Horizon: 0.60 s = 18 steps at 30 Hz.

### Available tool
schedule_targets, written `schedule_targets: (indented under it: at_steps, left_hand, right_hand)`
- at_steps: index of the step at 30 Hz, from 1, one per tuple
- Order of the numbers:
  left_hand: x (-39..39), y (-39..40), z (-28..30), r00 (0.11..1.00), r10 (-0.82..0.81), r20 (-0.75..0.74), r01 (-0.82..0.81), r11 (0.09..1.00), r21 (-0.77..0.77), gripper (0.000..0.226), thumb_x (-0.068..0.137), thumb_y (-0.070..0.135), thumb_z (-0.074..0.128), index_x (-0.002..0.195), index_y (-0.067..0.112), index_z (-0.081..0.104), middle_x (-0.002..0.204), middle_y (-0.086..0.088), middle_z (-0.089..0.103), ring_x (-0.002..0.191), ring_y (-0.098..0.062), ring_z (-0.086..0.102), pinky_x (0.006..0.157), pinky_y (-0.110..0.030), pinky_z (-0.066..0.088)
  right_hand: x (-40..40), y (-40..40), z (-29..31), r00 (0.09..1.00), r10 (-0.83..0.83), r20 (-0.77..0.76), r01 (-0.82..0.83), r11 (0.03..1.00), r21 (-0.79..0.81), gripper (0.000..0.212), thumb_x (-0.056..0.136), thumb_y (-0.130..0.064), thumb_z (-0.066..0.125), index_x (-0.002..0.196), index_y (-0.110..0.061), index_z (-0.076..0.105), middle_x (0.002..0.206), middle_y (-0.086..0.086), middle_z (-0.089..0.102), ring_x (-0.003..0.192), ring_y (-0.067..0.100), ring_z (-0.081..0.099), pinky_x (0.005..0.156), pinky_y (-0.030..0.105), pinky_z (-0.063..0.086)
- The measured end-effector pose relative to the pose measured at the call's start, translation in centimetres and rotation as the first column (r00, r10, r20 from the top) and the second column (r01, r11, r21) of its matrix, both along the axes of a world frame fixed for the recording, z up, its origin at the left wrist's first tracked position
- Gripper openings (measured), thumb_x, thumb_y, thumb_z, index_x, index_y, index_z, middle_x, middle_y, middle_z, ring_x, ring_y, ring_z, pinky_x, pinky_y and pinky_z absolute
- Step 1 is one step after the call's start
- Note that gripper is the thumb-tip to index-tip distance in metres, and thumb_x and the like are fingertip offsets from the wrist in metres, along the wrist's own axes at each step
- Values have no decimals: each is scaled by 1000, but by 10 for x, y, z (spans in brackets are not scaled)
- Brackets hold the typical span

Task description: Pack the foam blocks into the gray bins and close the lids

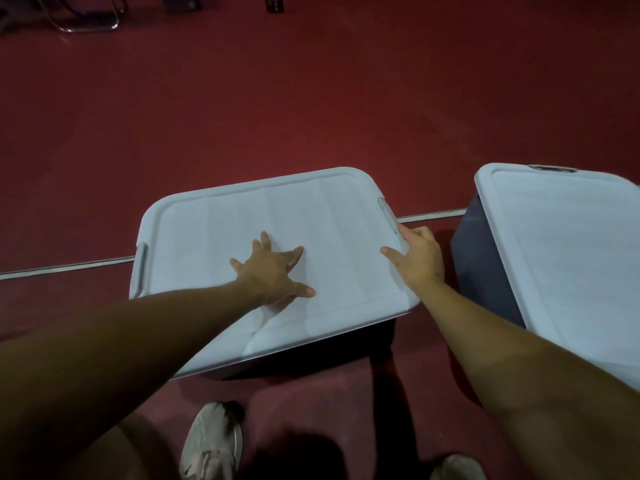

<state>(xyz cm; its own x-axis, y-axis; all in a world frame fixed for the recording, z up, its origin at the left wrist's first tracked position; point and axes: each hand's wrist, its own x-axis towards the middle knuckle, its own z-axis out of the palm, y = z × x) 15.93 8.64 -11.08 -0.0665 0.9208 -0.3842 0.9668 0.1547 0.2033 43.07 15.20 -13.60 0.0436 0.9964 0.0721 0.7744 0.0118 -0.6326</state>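
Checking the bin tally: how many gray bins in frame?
2. One bin sits centre, lid on, left hand flat on it and right hand at its right edge. The other bin is at right, lidded, partly cut off. More may lie outside the view.

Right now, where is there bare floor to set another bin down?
The red floor beyond the near bin's lid is bare, up to chair legs at the far edge. The gap between that lid and the right bin's lid is tight, and the right hand fills it. The left hand lies flat on the near lid.
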Motion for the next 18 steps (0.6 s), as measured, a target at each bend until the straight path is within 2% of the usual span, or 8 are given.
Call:
schedule_targets:
  at_steps: [1, 3, 5, 12, 15, 18]
  left_hand:
    - [-1, -1, -1, 1000, 18, 12, -18, 1000, 5, 97, 65, 81, 63, 148, 53, 20, 162, -15, -5, 150, -37, 3, 111, -72, 5]
    - [-3, -1, -4, 1000, 4, 1, -4, 1000, 1, 96, 66, 83, 59, 148, 54, 17, 161, -18, -2, 150, -35, 2, 112, -71, 4]
    - [-7, 2, -8, 1000, -14, 2, 14, 1000, -13, 95, 69, 83, 55, 149, 54, 14, 161, -18, -5, 150, -34, -4, 112, -71, 1]
    - [-34, 45, -4, 995, -103, 8, 103, 993, -52, 93, 72, 81, 55, 148, 56, 8, 162, -16, -13, 150, -30, -14, 112, -70, -5]
    - [-44, 73, 0, 994, -112, 6, 112, 993, -49, 99, 71, 81, 57, 150, 54, 4, 162, -14, -16, 150, -29, -15, 112, -69, -6]
    - [-46, 100, 1, 995, -95, -21, 94, 995, -37, 116, 61, 86, 60, 152, 47, -1, 164, -10, -7, 151, -28, -5, 113, -68, -1]
  right_hand:
    - [-2, -3, 1, 999, 2, 49, -2, 1000, -1, 65, 78, -48, 73, 137, -27, 53, 110, -3, 47, 99, 22, 55, 82, 31, 46]
    - [-6, -8, 4, 988, 38, 151, -31, 998, -53, 87, 66, -73, 65, 139, -32, 45, 121, -5, 45, 105, 23, 54, 84, 38, 50]
    - [-9, -8, 7, 981, 73, 180, -51, 991, -126, 108, 54, -84, 64, 144, -35, 32, 132, -5, 39, 110, 24, 51, 87, 45, 51]
    - [-31, 9, 8, 980, -16, 200, 35, 995, -94, 108, 54, -80, 71, 142, -26, 36, 131, -1, 40, 114, 27, 50, 83, 45, 51]
    - [-42, 30, 9, 972, -41, 232, 60, 995, -76, 108, 55, -82, 68, 139, -20, 39, 131, 2, 41, 116, 30, 50, 88, 48, 48]
    - [-45, 56, 14, 920, -25, 391, 47, 998, -46, 108, 58, -89, 56, 138, -19, 40, 131, 3, 44, 119, 31, 47, 93, 51, 41]
